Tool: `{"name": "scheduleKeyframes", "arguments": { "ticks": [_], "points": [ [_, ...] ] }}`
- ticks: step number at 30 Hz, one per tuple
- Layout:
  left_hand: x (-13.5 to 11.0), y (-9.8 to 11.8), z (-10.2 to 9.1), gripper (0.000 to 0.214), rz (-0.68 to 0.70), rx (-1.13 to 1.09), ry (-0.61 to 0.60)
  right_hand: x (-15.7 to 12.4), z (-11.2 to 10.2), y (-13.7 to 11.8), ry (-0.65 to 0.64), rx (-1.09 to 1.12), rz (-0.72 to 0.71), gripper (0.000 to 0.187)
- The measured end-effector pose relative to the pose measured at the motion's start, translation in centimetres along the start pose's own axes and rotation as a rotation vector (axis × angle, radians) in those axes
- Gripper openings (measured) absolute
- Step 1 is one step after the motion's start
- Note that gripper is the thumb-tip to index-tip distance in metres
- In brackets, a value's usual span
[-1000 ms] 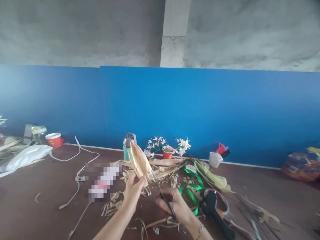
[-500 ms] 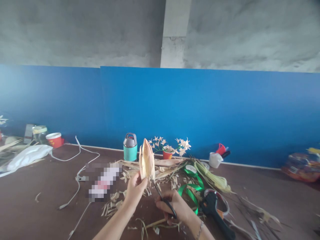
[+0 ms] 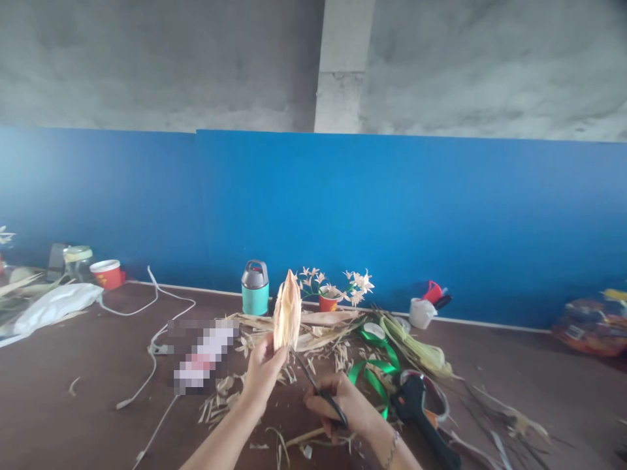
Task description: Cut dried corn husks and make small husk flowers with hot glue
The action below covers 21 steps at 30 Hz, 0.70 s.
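Note:
Pinched at its lower end, a pale dried corn husk (image 3: pixel 288 312) stands upright in my left hand (image 3: pixel 263 373). My right hand (image 3: pixel 337 406) is closed around the handles of dark scissors (image 3: pixel 313 382). The scissor blades point up and left, and their tips meet the husk's bottom edge near my left fingers. Whether the blades are spread apart is too small to tell. Beneath and around both hands lie husk scraps (image 3: pixel 223 398) on the brown table (image 3: pixel 98 418).
Green ribbon (image 3: pixel 386 365), a black glue gun (image 3: pixel 424 418) and a bundle of greenish husks (image 3: pixel 416 346) lie at right. Behind stand a turquoise jar (image 3: pixel 255 297) and husk flowers in a red cup (image 3: pixel 328 302). A white cable (image 3: pixel 154 365) runs along the left.
The husk has turned slightly in my left hand and now looks narrower, its tip leaning a little to the right. The scissor tips have shifted slightly up and left.

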<state>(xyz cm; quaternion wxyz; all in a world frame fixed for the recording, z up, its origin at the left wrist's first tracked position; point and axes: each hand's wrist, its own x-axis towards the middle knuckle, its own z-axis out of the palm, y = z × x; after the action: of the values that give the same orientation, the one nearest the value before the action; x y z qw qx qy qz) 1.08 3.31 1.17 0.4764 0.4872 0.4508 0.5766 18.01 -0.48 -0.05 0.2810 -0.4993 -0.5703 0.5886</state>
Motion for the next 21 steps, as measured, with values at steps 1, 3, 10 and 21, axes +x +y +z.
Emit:
{"name": "scheduleKeyframes", "arguments": {
  "ticks": [1,3,10,21],
  "points": [
    [-0.1,0.2,0.1,0.024,-0.009,-0.010,-0.006,0.0,0.0,0.0,0.002,-0.006,0.004,0.044],
    [-0.3,0.5,0.2,0.021,-0.021,-0.034,-0.015,-0.1,0.0,-0.1,0.005,-0.016,0.011,0.044],
    [-1.1,1.8,0.7,0.020,-0.065,-0.126,-0.039,-0.1,-0.1,0.2,-0.006,0.012,-0.032,0.039],
    [-1.0,1.3,0.7,0.025,-0.171,-0.249,-0.058,-0.1,0.0,0.0,0.029,0.000,-0.028,0.036]
  ]
}}
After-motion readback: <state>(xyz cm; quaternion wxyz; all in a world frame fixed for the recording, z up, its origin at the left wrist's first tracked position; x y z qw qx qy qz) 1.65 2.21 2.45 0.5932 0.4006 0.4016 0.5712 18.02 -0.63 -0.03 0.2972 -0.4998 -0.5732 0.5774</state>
